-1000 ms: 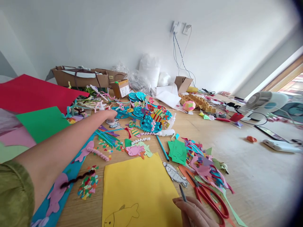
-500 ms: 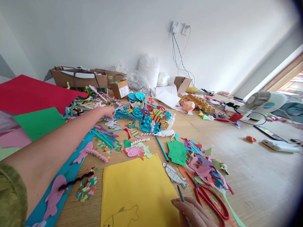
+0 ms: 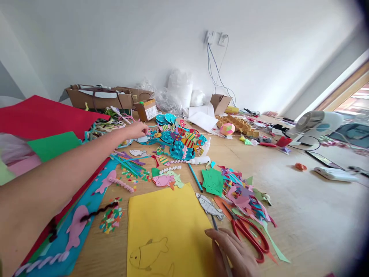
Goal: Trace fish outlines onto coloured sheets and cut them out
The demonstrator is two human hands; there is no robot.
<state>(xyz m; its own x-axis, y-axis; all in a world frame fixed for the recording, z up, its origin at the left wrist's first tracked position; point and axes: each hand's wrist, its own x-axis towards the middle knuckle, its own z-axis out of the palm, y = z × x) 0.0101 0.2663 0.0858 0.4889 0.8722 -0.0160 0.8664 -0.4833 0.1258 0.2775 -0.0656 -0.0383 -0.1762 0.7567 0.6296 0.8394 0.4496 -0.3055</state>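
Left arm [image 3: 72, 169] outstretched, right hand [image 3: 234, 250] curled

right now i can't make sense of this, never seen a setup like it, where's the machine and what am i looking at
There is no machine: a person works bare-handed. The view comes from one camera worn on the head, looking forward and down. The right hand holds a grey pen or pencil near the right edge of a yellow sheet bearing a fish drawing. The left hand is stretched out over the wooden table; whether it grips anything is unclear. Beside the sheet lie a grey paper fish and red-handled scissors.
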